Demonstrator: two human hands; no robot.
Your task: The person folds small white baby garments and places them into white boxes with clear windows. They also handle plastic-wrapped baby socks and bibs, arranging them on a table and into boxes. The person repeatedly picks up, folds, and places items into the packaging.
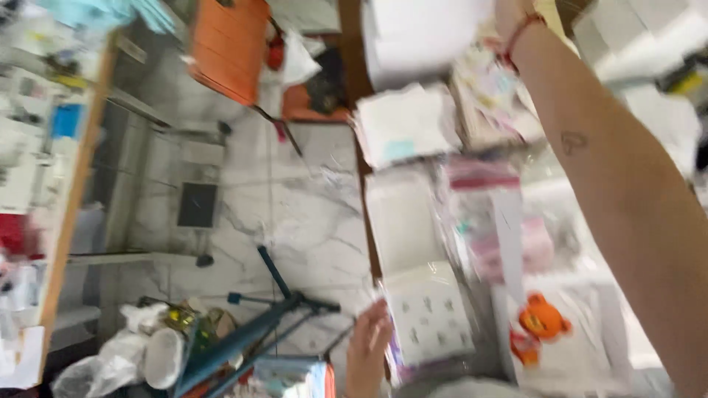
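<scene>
Left grip (367, 346) holds one patterned white packet (430, 318); right grip unseen, cannot tell.

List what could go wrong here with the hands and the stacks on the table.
1. The left hand grips a white patterned packet at the table edge; it may slip to the floor.
2. The right arm reaches across crowded paper stacks and could knock them. The right hand itself is out of view.

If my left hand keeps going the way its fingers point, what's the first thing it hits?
The left hand points up and slightly right, fingertips already at the edge of the white patterned packet. That packet would likely be met first, though blur makes depth uncertain.
</scene>
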